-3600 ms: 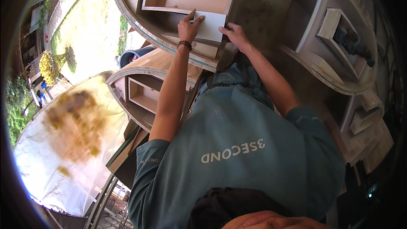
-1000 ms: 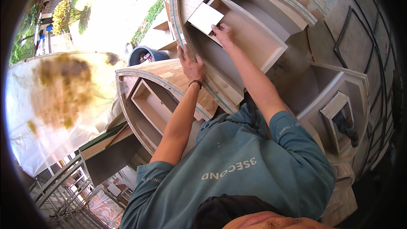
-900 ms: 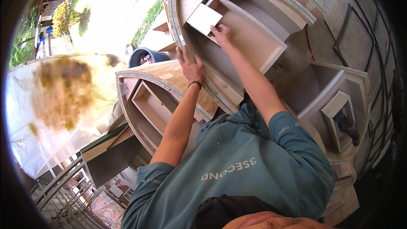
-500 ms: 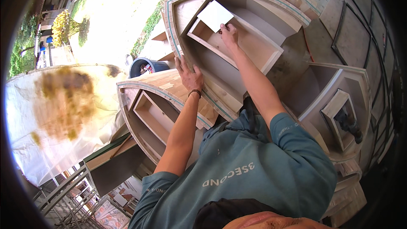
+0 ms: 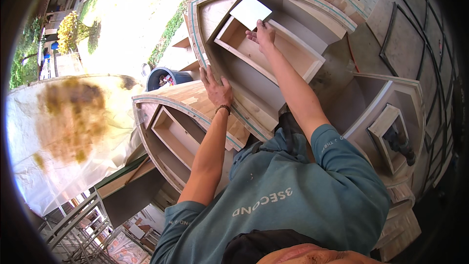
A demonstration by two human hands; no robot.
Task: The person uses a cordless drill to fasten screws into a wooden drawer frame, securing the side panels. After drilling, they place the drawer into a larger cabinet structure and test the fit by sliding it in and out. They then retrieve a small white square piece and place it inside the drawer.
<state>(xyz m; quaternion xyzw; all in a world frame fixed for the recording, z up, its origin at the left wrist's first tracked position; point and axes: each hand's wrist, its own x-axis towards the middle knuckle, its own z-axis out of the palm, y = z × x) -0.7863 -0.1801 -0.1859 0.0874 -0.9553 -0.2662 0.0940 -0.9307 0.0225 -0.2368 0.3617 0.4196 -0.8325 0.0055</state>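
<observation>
Two bare hands are seen, both raised to a large arch-topped wooden cabinet frame (image 5: 312, 10) with a grey-painted inside. A white square sheet of sanding paper (image 5: 250, 11) is pinned against the inner back of that frame, near its arched top, by the right hand (image 5: 261, 34); the fingers are held together and pressed flat on the sheet's lower edge, not wrapped around it. One open-topped plywood box shelf (image 5: 273, 54) is fixed inside the frame, just below the sheet, and is crossed by the right forearm. The left hand (image 5: 216, 89) is laid flat on the frame's curved front rim lower down, fingers slightly spread, nothing gripped; one dark bead bracelet (image 5: 223, 109) is worn at the wrist. A second arched wooden frame (image 5: 181, 102) is seen just beside and below the left hand, with one box shelf inside. A third arched frame (image 5: 386, 112) is seen at the right, well apart from both hands, with one small box in it. One dark round bin (image 5: 163, 76) is placed behind the second frame. One stained translucent plastic sheet (image 5: 68, 132) is spread at the left. A teal t-shirt (image 5: 288, 200) is worn by the person.
</observation>
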